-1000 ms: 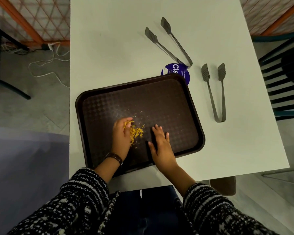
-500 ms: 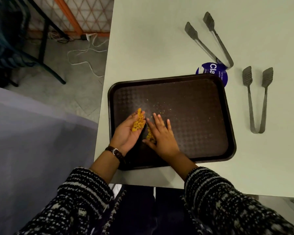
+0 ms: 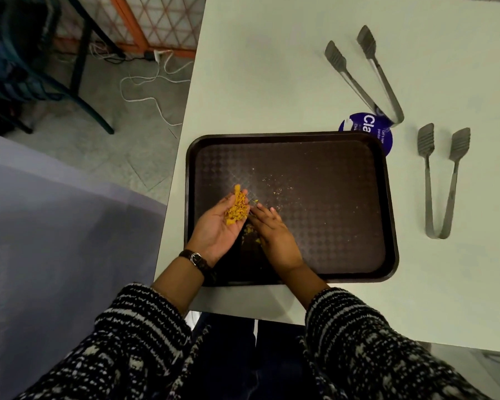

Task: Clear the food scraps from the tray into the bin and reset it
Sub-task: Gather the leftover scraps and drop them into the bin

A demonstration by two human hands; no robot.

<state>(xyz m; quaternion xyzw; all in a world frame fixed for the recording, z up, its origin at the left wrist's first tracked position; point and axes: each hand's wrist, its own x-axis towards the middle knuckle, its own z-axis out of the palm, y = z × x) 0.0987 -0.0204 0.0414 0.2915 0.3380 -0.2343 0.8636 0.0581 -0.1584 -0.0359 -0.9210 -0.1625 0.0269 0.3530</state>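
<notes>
A dark brown tray (image 3: 344,197) lies on the white table (image 3: 272,82) near its left edge. My left hand (image 3: 217,229) is cupped palm-up over the tray's left part and holds a heap of yellow food scraps (image 3: 237,209). My right hand (image 3: 272,235) lies palm-down on the tray just to the right, fingertips touching the left hand's fingers. A few yellow crumbs (image 3: 250,232) sit between the hands, and finer specks (image 3: 274,189) are scattered mid-tray. No bin is identifiable in view.
Two metal tongs lie on the table, one pair (image 3: 364,79) behind the tray and one pair (image 3: 442,180) to its right. A round blue sticker (image 3: 367,128) peeks out behind the tray. A large grey surface (image 3: 55,241) fills the left; cables (image 3: 150,79) run across the floor.
My left hand has turned palm-up and lifted with most of the scraps gathered in it. My right hand has slid left against it. The view has shifted left.
</notes>
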